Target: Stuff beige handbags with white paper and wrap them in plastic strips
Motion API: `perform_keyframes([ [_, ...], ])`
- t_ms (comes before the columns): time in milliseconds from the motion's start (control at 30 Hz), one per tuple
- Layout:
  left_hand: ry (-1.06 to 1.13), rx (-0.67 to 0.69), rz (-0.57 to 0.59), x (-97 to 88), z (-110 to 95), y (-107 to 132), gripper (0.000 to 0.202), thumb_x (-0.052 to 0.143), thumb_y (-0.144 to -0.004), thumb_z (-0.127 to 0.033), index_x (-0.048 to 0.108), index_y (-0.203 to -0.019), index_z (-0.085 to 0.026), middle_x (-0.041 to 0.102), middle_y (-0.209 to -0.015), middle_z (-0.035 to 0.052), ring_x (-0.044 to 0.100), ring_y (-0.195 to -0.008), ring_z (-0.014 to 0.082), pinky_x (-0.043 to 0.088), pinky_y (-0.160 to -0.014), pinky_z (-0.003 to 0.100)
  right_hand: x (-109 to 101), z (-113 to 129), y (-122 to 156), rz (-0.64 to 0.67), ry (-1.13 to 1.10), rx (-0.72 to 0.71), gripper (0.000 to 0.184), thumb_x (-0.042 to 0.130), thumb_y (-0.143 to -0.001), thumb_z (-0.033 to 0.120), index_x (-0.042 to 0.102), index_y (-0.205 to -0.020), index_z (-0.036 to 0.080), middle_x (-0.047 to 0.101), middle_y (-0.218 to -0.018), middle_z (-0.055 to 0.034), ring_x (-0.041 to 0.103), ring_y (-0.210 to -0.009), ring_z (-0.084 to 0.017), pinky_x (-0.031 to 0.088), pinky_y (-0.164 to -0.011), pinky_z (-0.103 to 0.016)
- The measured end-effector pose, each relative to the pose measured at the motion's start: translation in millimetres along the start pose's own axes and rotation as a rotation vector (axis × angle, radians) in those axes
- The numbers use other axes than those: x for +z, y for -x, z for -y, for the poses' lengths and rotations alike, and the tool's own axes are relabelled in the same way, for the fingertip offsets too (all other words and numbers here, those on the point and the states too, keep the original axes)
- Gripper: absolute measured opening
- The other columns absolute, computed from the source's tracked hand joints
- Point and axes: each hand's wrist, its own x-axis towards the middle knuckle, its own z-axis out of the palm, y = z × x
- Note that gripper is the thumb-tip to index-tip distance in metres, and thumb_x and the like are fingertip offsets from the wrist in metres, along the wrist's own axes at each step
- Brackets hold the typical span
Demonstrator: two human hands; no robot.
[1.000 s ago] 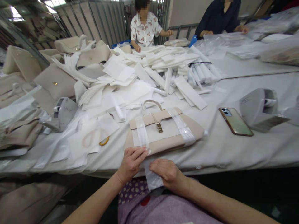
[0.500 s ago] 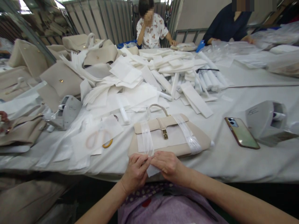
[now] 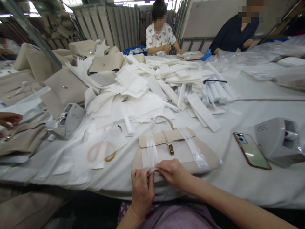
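Can't see the handbag's (image 3: 166, 148) near edge behind left hand (image 3: 142, 190) and right hand (image 3: 173, 174). Can't tell if fingers (image 3: 160, 168) pinch the clear strip (image 3: 150, 152) or just touch it. See scissors (image 3: 101, 152) only dimly under a white sheet (image 3: 78, 159). Lose grey dispenser's (image 3: 276, 140) side at right edge.

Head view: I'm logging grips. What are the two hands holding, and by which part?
Left hand and right hand pinch the clear strip by its lower end, in front of the handbag.
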Motion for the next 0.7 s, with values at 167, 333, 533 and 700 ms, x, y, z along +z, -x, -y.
perform_keyframes([
  [167,-0.047,-0.023,0.036,1.1,-1.8,-11.0,0.028,0.054,-0.087,-0.01,0.048,-0.115,-0.015,0.06,-0.074,-0.0005,0.054,-0.075,0.0183,0.038,-0.082,0.037,-6.0,-1.1,-15.4,0.013,-0.036,0.231,0.022,0.056,-0.088,0.017,0.067,-0.069,0.016,0.066,-0.064,-0.002,0.058,-0.059,-0.013,0.039,-0.059,-0.022],
  [333,-0.105,-0.018,0.07,4.7,-1.3,-17.5,0.028,0.053,-0.088,-0.012,0.05,-0.116,-0.016,0.063,-0.078,0.0011,0.054,-0.073,0.0173,0.039,-0.078,0.036,-5.9,-6.1,-25.0,0.116,0.05,0.324,0.023,0.056,-0.088,0.021,0.067,-0.068,0.016,0.067,-0.067,-0.0041,0.059,-0.062,-0.014,0.038,-0.061,-0.024],
  [533,-0.187,0.09,-0.014,-2.9,-1.8,-11.5,0.02,0.055,-0.086,-0.01,0.06,-0.105,-0.017,0.066,-0.098,0.0086,0.057,-0.091,0.0201,0.042,-0.084,0.037,-3.6,-9.4,-28.0,0.169,0.114,0.372,0.026,0.053,-0.088,0.025,0.062,-0.066,0.016,0.066,-0.067,-0.0045,0.058,-0.063,-0.015,0.036,-0.06,-0.025],
  [700,-0.262,0.174,0.055,2.4,-10.8,13.3,0.026,0.053,-0.089,-0.027,0.062,-0.113,-0.021,0.065,-0.121,0.0061,0.053,-0.113,0.0229,0.026,-0.108,0.045,-1.5,-12.0,-26.1,0.161,0.112,0.379,0.023,0.054,-0.087,0.024,0.062,-0.067,0.016,0.066,-0.066,-0.0038,0.058,-0.062,-0.015,0.035,-0.06,-0.025],
])
